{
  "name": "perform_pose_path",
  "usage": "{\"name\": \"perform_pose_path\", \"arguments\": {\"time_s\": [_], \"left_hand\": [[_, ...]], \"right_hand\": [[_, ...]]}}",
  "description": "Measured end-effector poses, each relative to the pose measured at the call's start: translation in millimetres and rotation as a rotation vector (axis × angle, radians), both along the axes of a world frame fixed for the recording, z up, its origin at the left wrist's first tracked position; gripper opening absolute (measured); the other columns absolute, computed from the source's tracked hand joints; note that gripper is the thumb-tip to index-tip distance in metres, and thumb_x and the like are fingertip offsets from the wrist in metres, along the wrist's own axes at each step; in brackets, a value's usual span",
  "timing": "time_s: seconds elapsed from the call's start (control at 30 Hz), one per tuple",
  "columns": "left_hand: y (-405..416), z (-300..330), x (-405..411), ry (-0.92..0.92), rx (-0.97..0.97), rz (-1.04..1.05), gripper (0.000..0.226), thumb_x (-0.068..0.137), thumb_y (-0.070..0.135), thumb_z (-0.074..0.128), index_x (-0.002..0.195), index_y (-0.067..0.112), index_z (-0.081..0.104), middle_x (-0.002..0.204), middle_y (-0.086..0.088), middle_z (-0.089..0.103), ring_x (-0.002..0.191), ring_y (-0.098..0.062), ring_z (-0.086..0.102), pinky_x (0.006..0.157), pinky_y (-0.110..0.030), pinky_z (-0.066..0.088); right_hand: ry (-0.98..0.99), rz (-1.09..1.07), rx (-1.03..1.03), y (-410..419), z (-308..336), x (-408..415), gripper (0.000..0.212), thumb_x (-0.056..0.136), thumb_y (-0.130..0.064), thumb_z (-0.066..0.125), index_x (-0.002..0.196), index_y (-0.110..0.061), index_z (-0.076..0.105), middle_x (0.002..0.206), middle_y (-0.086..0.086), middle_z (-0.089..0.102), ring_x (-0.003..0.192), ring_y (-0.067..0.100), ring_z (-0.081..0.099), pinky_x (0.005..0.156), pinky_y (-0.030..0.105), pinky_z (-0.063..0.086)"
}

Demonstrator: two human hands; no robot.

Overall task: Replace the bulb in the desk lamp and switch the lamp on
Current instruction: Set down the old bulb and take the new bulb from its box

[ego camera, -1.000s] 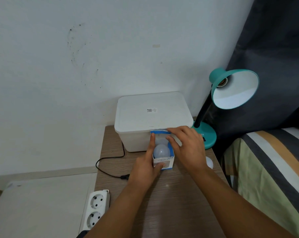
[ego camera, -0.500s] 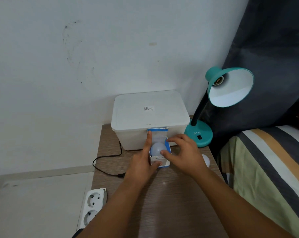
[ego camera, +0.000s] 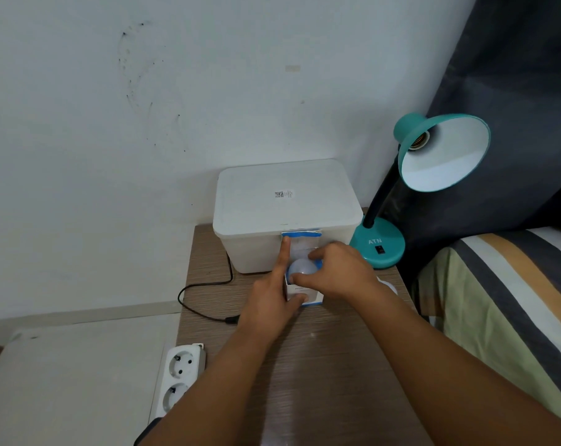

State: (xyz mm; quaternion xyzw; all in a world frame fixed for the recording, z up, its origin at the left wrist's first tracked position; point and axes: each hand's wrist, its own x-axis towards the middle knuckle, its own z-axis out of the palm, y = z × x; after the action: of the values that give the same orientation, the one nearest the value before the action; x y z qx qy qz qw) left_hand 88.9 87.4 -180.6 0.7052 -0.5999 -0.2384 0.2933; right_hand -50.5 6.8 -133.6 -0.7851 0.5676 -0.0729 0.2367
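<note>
1. Looking down, we see a wood-grain desk pushed against a pale wall that carries dark scuffs.
2. Our left hand holds the blue-and-white bulb box near the desk's middle, thumb on its near face and forefinger straight up along its raised flap.
3. Our right hand curls thumb and fingers round the white bulb, which sits in the box's open top.
4. A white lidded plastic bin stands at the desk's back edge, just behind the box.
5. In the desk's back right corner stands the teal desk lamp, its socket bare inside the tilted shade.
6. Another white bulb peeks out at the right edge, behind our right wrist.
7. A black cord loops off the left edge; a white power strip lies below on a pale surface.
8. A striped bed and dark curtain flank the right side.
</note>
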Motion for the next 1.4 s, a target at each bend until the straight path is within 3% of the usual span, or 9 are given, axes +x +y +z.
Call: {"name": "perform_pose_path", "arguments": {"time_s": [0.17, 0.33, 0.57, 0.73, 0.83, 1.03, 1.2, 1.4], "left_hand": [[-0.3, -2.6, 1.3, 0.003, -0.021, -0.004, 0.122, 0.084, 0.027, 0.076, 0.137, 0.066, -0.027, 0.127, -0.002, 0.067, 0.097, -0.015, 0.068, 0.086, -0.025, 0.051], [-0.7, -2.2, 0.7, 0.007, -0.019, -0.014, 0.124, 0.084, 0.026, 0.076, 0.133, 0.068, -0.029, 0.132, 0.0, 0.064, 0.098, -0.011, 0.067, 0.086, -0.02, 0.048], [0.1, -1.0, -1.7, 0.005, -0.026, -0.02, 0.123, 0.086, 0.026, 0.075, 0.133, 0.067, -0.031, 0.136, -0.003, 0.061, 0.105, -0.015, 0.066, 0.092, -0.03, 0.052], [0.7, -0.5, -0.3, 0.001, -0.013, -0.025, 0.123, 0.086, 0.025, 0.074, 0.132, 0.068, -0.031, 0.128, -0.002, 0.066, 0.097, -0.011, 0.067, 0.084, -0.022, 0.05], [0.7, 0.4, -0.5, 0.014, -0.005, -0.022, 0.123, 0.086, 0.025, 0.074, 0.131, 0.069, -0.032, 0.129, -0.002, 0.066, 0.1, -0.012, 0.067, 0.084, -0.02, 0.048], [2.6, 3.2, -1.1, 0.015, -0.003, -0.02, 0.122, 0.087, 0.028, 0.074, 0.131, 0.07, -0.032, 0.131, -0.003, 0.065, 0.106, -0.015, 0.067, 0.091, -0.032, 0.054], [4.2, 6.1, -1.2, 0.004, 0.002, -0.026, 0.121, 0.088, 0.03, 0.074, 0.132, 0.068, -0.032, 0.134, -0.003, 0.063, 0.111, -0.017, 0.065, 0.09, -0.033, 0.053], [7.8, 10.1, -5.1, -0.004, -0.008, -0.045, 0.118, 0.092, 0.027, 0.069, 0.128, 0.067, -0.035, 0.153, 0.001, 0.043, 0.127, -0.015, 0.055, 0.098, -0.033, 0.049]], "right_hand": [[0.119, -0.028, 0.083, -2.9, 13.4, 9.9, 0.067, 0.057, -0.077, 0.07, 0.097, -0.023, 0.072, 0.096, -0.002, 0.069, 0.088, 0.022, 0.064, 0.066, 0.029, 0.047], [0.131, -0.054, 0.158, -5.0, 16.9, 17.6, 0.048, 0.064, -0.062, 0.074, 0.086, -0.021, 0.064, 0.09, -0.001, 0.064, 0.08, 0.021, 0.062, 0.061, 0.028, 0.046], [0.037, -0.102, 0.132, 2.6, 9.4, 12.9, 0.058, 0.061, -0.07, 0.074, 0.092, -0.022, 0.067, 0.084, -0.002, 0.065, 0.077, 0.019, 0.063, 0.055, 0.027, 0.041], [-0.01, -0.12, 0.107, 4.7, 17.7, 10.7, 0.051, 0.063, -0.067, 0.075, 0.088, -0.023, 0.067, 0.084, -0.002, 0.065, 0.078, 0.02, 0.063, 0.059, 0.029, 0.044], [-0.015, -0.096, 0.087, 6.1, 26.8, 5.6, 0.052, 0.069, -0.065, 0.075, 0.101, -0.024, 0.071, 0.09, -0.002, 0.066, 0.085, 0.019, 0.063, 0.065, 0.031, 0.05], [-0.098, -0.09, 0.05, 8.6, 41.1, -5.7, 0.059, 0.07, -0.065, 0.076, 0.117, -0.03, 0.071, 0.107, -0.003, 0.072, 0.095, 0.017, 0.065, 0.081, 0.039, 0.057], [-0.219, -0.118, 0.067, 10.2, 50.2, -21.9, 0.052, 0.07, -0.065, 0.077, 0.11, -0.033, 0.075, 0.091, -0.012, 0.071, 0.086, 0.007, 0.064, 0.075, 0.034, 0.057], [-0.532, -0.253, 0.227, 18.4, 43.7, -53.8, 0.05, 0.073, -0.06, 0.078, 0.114, -0.032, 0.075, 0.104, -0.012, 0.074, 0.091, 0.005, 0.065, 0.071, 0.025, 0.047]]}}
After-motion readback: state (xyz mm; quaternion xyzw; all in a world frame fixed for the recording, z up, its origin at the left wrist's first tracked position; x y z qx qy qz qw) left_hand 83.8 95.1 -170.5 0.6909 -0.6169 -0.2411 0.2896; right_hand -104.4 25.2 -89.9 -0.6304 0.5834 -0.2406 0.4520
